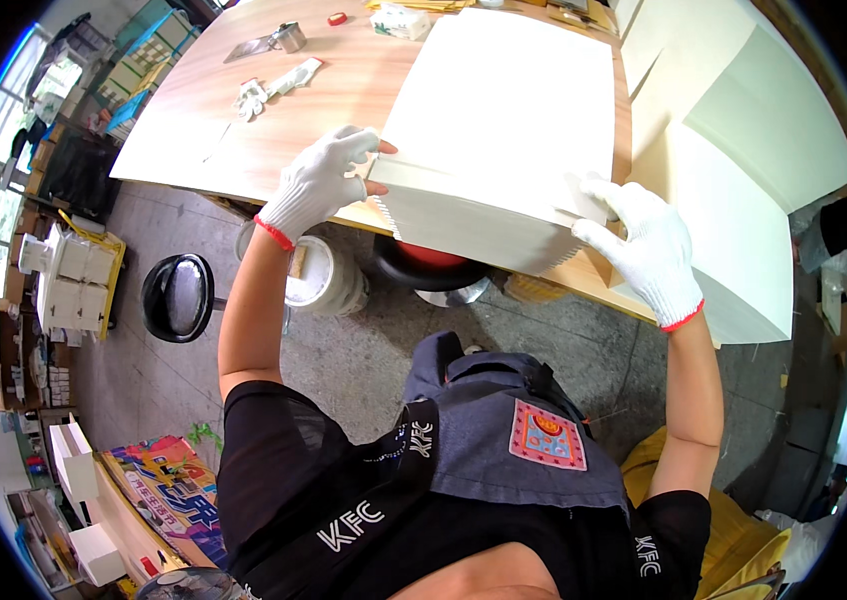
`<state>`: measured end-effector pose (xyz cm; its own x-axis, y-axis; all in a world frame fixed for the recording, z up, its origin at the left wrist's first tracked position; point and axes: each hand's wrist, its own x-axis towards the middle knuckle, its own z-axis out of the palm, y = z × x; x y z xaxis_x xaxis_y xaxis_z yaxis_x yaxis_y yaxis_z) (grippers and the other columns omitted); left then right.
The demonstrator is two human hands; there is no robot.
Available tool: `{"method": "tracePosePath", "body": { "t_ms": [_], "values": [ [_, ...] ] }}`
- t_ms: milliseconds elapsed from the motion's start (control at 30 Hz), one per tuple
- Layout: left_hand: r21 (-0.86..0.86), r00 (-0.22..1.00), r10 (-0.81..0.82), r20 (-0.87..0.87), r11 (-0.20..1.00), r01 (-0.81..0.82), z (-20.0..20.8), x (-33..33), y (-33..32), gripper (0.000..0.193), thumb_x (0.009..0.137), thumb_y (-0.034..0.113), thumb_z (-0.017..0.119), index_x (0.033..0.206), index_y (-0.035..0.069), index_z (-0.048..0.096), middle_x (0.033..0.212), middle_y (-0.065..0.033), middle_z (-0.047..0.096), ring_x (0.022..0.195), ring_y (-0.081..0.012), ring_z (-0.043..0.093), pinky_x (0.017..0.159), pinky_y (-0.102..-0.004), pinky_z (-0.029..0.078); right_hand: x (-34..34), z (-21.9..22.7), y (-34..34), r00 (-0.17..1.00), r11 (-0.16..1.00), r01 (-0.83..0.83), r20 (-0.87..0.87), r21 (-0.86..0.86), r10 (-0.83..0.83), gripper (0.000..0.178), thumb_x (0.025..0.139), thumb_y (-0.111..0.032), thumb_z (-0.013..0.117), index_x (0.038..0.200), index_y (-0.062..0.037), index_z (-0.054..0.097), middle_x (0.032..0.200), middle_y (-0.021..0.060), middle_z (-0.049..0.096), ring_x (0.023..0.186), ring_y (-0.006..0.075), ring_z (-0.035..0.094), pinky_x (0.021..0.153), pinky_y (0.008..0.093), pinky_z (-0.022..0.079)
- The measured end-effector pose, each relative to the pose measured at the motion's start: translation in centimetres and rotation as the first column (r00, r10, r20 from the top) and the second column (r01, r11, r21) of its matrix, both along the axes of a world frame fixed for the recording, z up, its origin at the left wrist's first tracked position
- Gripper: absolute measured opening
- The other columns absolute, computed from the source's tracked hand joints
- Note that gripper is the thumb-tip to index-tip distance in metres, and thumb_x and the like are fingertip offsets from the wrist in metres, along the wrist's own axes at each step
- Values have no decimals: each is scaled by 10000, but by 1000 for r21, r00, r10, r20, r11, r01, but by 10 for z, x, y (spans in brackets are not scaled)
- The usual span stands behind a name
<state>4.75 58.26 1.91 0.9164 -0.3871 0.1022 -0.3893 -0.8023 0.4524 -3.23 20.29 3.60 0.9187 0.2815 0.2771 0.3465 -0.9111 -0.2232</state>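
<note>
Wood-grain surface (348, 85); white paper stack (503, 100) between left grip (321, 180) and right grip (648, 245) (both gloved), fingers apart at its ends, contact unclear.

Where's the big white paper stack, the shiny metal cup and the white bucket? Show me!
White paper stack (503, 95): head view, on its flat top.
Metal cup (291, 38): head view, on its side.
White bucket (347, 290): head view, on its outer wall.

The sheets (508, 95) and red-cuffed gloves (311, 188) are white.
</note>
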Motion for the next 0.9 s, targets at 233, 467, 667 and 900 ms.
{"method": "tracePosePath", "body": {
  "t_ms": [233, 467, 667, 900],
  "values": [
    [-69, 999, 30, -23, 997, -31, -2, -4, -5, 474, 758, 240, 853, 1195, 190, 677, 1155, -65, 648, 1025, -240, 651, 871, -374, 534, -5, -1, -5, 998, 999, -17, -64, 35, 19, 423, 833, -414, 746, 1143, -129, 707, 829, 97, 602, 775, 276, 622, 710, 394, 501],
    [-129, 998, 60, -6, 990, -60, -10, -1, 3, 376, 741, 152, 868, 1061, 114, 675, 1029, -54, 656, 902, -207, 624, 780, -357, 508, -4, -13, -1, 993, 995, 54, -106, 83, -45, 367, 825, -361, 755, 1139, -176, 709, 875, 94, 613, 804, 274, 630, 723, 394, 507],
    [-117, 984, 157, -89, 979, -167, -6, -9, -1, 312, 773, 193, 854, 969, 69, 645, 853, -36, 635, 778, -178, 591, 713, -346, 487, -10, -15, 3, 966, 957, 184, -219, 224, -135, 345, 822, -334, 761, 1135, -192, 726, 978, 78, 678, 809, 230, 666, 748, 358, 520],
    [-245, 992, 103, -76, 962, -119, -7, -10, 0, 272, 787, 99, 835, 995, 46, 669, 881, -36, 674, 723, -134, 565, 688, -295, 493, -16, -27, 1, 982, 919, 147, -164, 365, -92, 303, 842, -250, 752, 1138, -186, 739, 989, 53, 693, 765, 183, 662, 731, 322, 519]
  ]
}}
